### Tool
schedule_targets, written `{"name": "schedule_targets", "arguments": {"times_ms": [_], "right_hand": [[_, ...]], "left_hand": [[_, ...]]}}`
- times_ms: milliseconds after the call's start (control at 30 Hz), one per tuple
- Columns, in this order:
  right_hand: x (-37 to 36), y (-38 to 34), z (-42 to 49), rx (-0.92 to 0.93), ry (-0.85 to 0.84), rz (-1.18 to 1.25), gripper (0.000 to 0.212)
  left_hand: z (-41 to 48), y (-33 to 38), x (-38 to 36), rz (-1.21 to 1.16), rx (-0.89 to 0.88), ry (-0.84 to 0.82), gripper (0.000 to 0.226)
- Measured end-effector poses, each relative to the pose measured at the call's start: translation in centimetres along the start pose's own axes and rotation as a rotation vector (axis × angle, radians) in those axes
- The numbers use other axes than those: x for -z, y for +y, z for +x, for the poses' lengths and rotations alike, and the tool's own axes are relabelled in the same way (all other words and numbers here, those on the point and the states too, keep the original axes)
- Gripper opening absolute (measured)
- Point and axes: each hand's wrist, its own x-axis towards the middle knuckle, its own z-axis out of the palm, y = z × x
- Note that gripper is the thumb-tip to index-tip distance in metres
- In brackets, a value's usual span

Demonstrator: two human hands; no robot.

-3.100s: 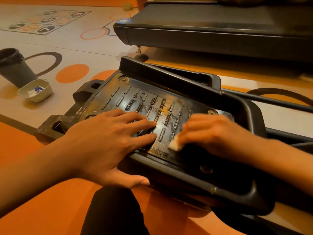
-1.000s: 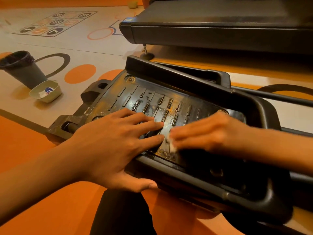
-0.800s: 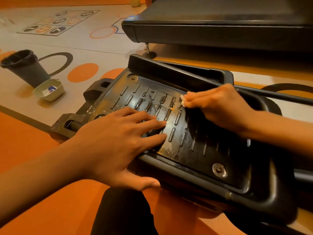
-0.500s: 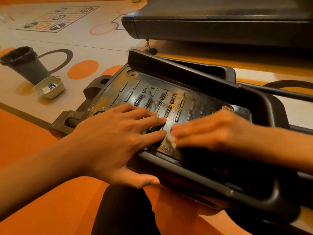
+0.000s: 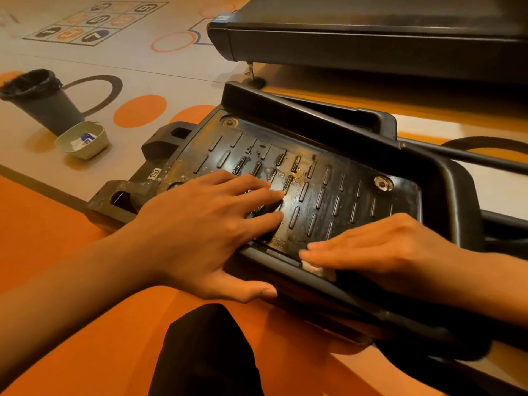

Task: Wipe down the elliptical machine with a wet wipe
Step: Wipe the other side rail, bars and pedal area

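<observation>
One dark bin point(image 5: 54, 110) with a black liner, contents unseen. One pale dish point(image 5: 85, 152) just beside it, holding one white-and-blue packet point(image 5: 85, 137), print unreadable. One elliptical pedal point(image 5: 343, 190) bearing one small sticker point(image 5: 155, 173), illegible. Left hand point(image 5: 205, 230) lies spread flat on the pedal. Right hand point(image 5: 385, 252), fingers straight and together, presses one wet wipe point(image 5: 315, 269) on the pedal's near rim.

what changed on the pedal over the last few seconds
The right hand scrubbed the wet wipe across the foot pedal to its far ridges and back, and now presses it on the near rim. The left hand stayed flat on the pedal.
</observation>
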Motion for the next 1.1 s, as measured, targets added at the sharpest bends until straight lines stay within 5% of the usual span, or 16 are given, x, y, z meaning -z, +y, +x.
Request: {"name": "schedule_targets", "arguments": {"times_ms": [300,533,800,1100], "right_hand": [[-2.1,0.6,2.0,0.054,0.072,-0.234,0.024],[-1.6,0.0,1.1,0.086,0.099,-0.169,0.030],[-4.2,1.2,13.0,0.164,0.199,-0.174,0.011],[-3.1,1.3,7.0,0.137,0.109,-0.076,0.023]], "left_hand": [[-4.3,3.0,-0.4,-0.025,0.202,0.032,0.086],[-8.5,4.8,0.2,-0.080,0.288,0.039,0.082],[-9.1,5.8,1.0,-0.081,0.410,-0.013,0.078],[-9.4,6.4,0.7,-0.132,0.471,-0.009,0.079]]}}
